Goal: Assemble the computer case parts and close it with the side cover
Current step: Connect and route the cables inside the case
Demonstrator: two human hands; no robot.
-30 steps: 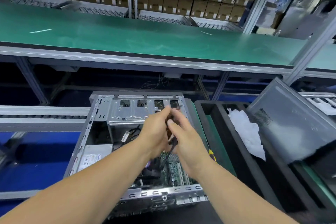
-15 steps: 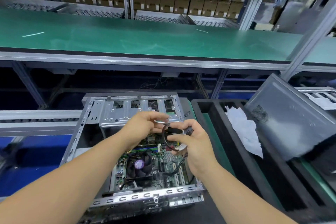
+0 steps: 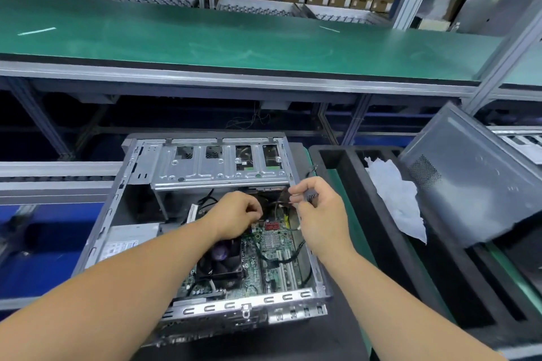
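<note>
Both forearms enter from 6 o'clock, bare, converging toward centre frame. Left hand [image 3: 238, 214]: back of hand up, fingers curled under, fingertips pointing to 3 o'clock; can't tell whether it holds anything. Right hand [image 3: 318, 211]: raised a bit higher, at 3 o'clock from the left, thumb and forefinger pinching a small dark connector [image 3: 311, 194]. Hands near, not touching.
</note>
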